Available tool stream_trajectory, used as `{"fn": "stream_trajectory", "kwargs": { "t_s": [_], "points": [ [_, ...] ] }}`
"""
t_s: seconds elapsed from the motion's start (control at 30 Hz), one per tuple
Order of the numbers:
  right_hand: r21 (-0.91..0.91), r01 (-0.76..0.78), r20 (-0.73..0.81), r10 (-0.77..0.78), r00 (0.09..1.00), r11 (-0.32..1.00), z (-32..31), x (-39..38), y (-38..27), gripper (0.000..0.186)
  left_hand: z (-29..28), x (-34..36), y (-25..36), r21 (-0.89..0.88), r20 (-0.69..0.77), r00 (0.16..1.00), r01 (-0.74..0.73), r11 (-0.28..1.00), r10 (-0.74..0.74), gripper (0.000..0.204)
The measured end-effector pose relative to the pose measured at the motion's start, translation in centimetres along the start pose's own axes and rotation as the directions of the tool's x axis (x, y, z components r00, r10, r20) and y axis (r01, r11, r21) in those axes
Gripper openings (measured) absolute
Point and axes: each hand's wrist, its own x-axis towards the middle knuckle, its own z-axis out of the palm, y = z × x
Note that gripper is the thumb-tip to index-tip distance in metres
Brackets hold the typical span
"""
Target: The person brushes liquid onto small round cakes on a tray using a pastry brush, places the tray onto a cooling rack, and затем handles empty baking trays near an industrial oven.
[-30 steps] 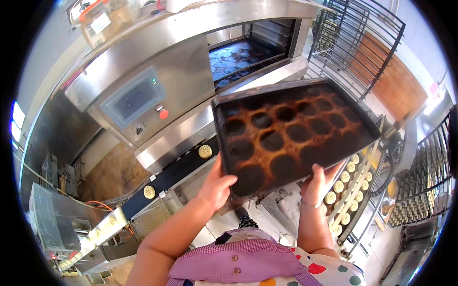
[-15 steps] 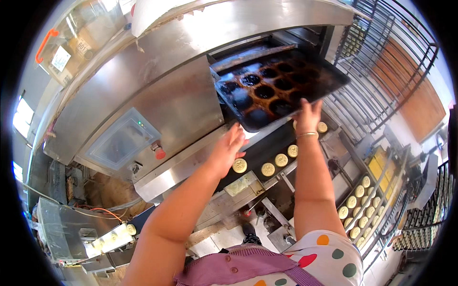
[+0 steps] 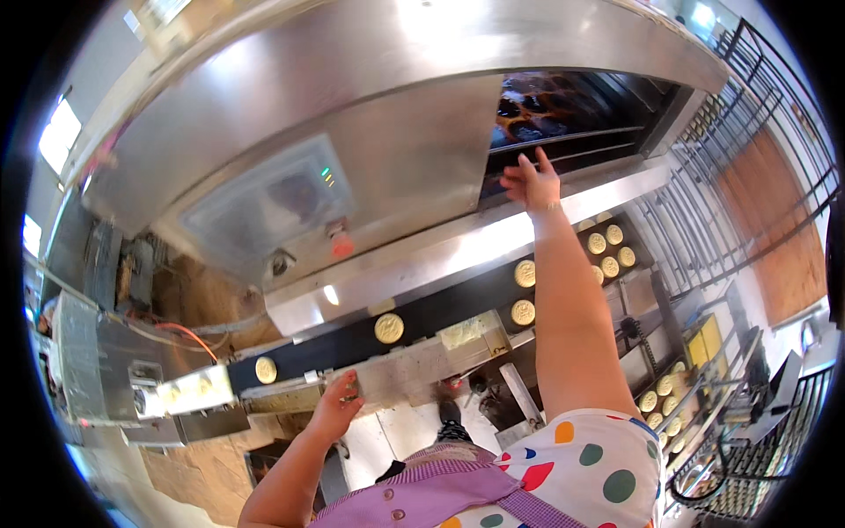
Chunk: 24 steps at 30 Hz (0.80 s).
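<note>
A dark, stained baking tray (image 3: 547, 107) with round marks lies inside the opening of a steel machine (image 3: 414, 145). My right hand (image 3: 533, 183) is at the front of that opening, just below the tray's edge. Its fingers are spread and nothing is in them. Lower down on the left, my left hand (image 3: 336, 408) hangs near the front side of a black conveyor belt (image 3: 330, 343), apart from it, with loosely bent fingers and no visible object. Round, pale embossed pastries, such as one pastry (image 3: 389, 328), ride on the belt.
A control panel (image 3: 264, 194) and a red knob (image 3: 341, 245) are on the machine's front. At the right stand a black wire rack (image 3: 748, 185) and a tray of several pastries (image 3: 666, 398). A yellow box (image 3: 707, 341) sits beside it.
The baking tray has moved from in front of the opening to inside it. My right hand has come off its edge. My left hand has dropped down toward my body.
</note>
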Motion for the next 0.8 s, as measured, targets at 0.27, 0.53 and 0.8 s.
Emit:
{"fn": "stream_trajectory", "kwargs": {
  "t_s": [0.27,0.53,0.8],
  "points": [
    [-0.24,-0.531,0.176,0.574,0.8,0.813,5.0,-33.3,20.1,0.039,0.3,-19.7,-20.1,0.189,-0.146,0.947,0.309,0.932,-0.285,0.067],
    [-0.694,-0.59,0.119,0.874,0.472,0.413,3.2,-66.1,31.3,0.033,0.4,-39.5,-39.7,0.18,-0.302,0.679,0.73,0.66,-0.669,0.051],
    [-0.872,-0.383,0.13,0.898,0.42,0.305,5.3,-78.8,34.4,0.036,5.6,-45.3,-54.2,0.195,-0.209,0.619,0.785,0.588,-0.757,0.029]
  ]
}}
